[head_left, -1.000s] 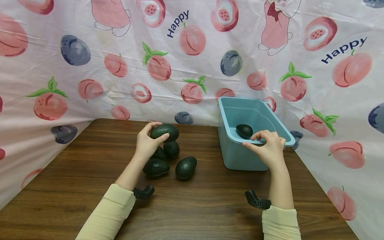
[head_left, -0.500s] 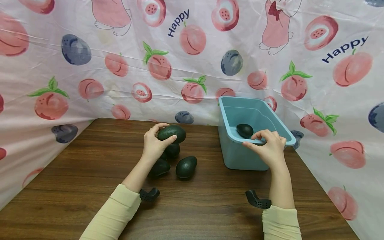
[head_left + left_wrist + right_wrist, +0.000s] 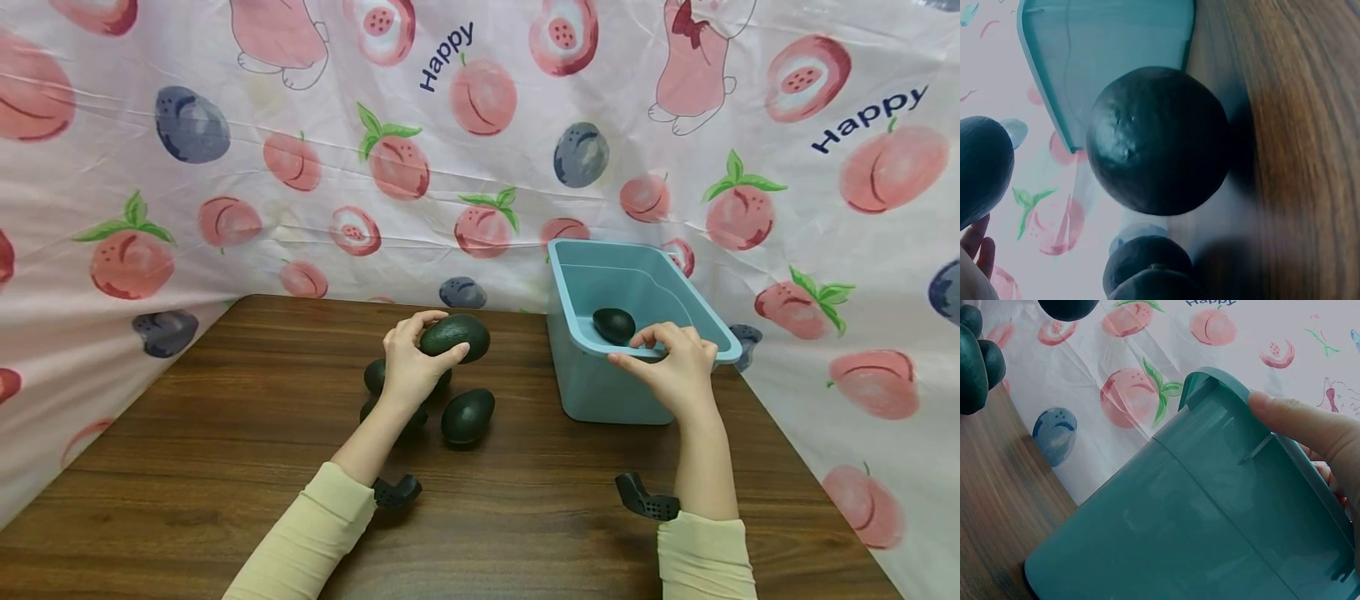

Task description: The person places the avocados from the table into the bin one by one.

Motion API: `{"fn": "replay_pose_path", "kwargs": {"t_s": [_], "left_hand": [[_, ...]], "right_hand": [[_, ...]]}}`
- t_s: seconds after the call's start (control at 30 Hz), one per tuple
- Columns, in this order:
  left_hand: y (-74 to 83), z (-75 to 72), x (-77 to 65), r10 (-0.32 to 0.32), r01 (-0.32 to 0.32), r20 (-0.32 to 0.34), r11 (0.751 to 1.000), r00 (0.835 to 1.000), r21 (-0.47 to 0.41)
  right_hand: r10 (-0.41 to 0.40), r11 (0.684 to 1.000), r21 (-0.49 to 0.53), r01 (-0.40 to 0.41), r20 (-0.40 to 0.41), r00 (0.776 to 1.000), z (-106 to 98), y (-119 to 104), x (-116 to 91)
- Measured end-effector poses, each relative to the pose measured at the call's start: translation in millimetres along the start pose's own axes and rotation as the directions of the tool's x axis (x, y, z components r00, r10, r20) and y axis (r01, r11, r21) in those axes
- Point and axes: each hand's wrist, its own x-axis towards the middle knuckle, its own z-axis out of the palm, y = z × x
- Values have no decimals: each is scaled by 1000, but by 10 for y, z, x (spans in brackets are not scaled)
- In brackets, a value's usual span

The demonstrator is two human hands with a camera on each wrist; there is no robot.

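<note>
My left hand (image 3: 411, 360) grips a dark green avocado (image 3: 459, 337) between thumb and fingers, raised above the table. At the left edge of the left wrist view the held avocado (image 3: 982, 165) shows with two fingertips under it. My right hand (image 3: 681, 367) pinches the near rim of a blue plastic bin (image 3: 592, 387). In the right wrist view the thumb (image 3: 1297, 422) lies on the outside of that rim, other fingers behind it. One avocado (image 3: 613, 326) lies inside the bin. Another avocado (image 3: 468, 417) sits on the table beside several more, partly hidden behind the left hand and forearm.
The brown wooden table (image 3: 510, 517) carries the bin at its back right. A white cloth (image 3: 315, 150) printed with fruit hangs behind and beside the table. Black wrist cameras (image 3: 647, 498) are strapped to both wrists.
My left hand has carried the avocado rightward over the pile, toward the bin. The right hand stays at the bin's rim, and the bin stands where it was.
</note>
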Motion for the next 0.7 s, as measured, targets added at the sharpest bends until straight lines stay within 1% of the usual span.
{"fn": "replay_pose_path", "kwargs": {"t_s": [0.27,0.37,0.47,0.7], "left_hand": [[39,85,-3,46,-46,3,999,999,-18],[60,119,1,47,-47,3,999,999,-27],[82,149,2,34,-34,6,999,999,-35],[140,211,-8,-18,18,9,999,1000,-41]], "right_hand": [[-2,1000,-2,2,-1,1000,0,19,3],[0,1000,-2,0,1,1000,2,23,-1],[-3,1000,-2,3,-3,1000,5,25,-3],[-11,1000,-6,11,-8,1000,12,22,-2]]}}
